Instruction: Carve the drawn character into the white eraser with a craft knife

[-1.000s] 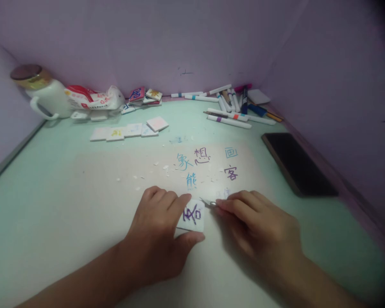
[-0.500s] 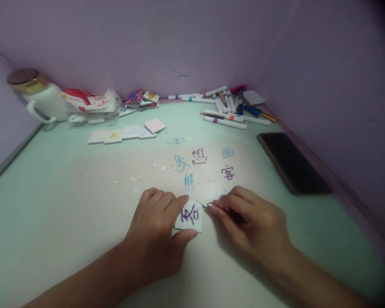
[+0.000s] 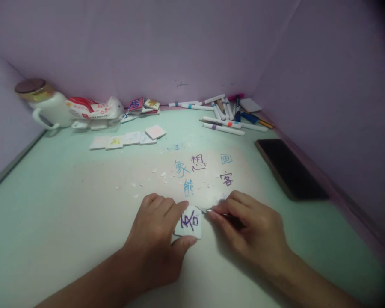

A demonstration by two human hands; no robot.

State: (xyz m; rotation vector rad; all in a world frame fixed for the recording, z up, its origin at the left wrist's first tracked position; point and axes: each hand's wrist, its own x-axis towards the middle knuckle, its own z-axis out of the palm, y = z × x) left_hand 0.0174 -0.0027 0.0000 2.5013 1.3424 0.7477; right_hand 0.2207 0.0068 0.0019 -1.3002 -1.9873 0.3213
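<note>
My left hand (image 3: 158, 233) is closed on a small white square block (image 3: 190, 222), pinning it to the table between thumb and fingers. A purple Chinese character is drawn on its top, turned sideways. My right hand (image 3: 250, 229) grips a thin craft knife (image 3: 208, 211), most of its handle hidden in the fingers. The narrow metal blade points left, its tip at or very near the block's upper right corner; I cannot tell whether it touches. Small white shavings (image 3: 163, 175) lie beyond the hands, among blue and purple characters (image 3: 198, 162) written on the table (image 3: 93, 205).
A dark phone (image 3: 290, 169) lies at the right. Marker pens (image 3: 224, 130) are heaped at the back right. A row of white squares (image 3: 115, 142), more coloured squares (image 3: 136, 104), a tissue pack (image 3: 94, 109) and a lidded white mug (image 3: 51, 111) stand back left. Walls enclose the table.
The whole view has shifted slightly, so things appear a little lower. Both hands keep their hold on the block and knife; the blade stays close to the block's upper right corner.
</note>
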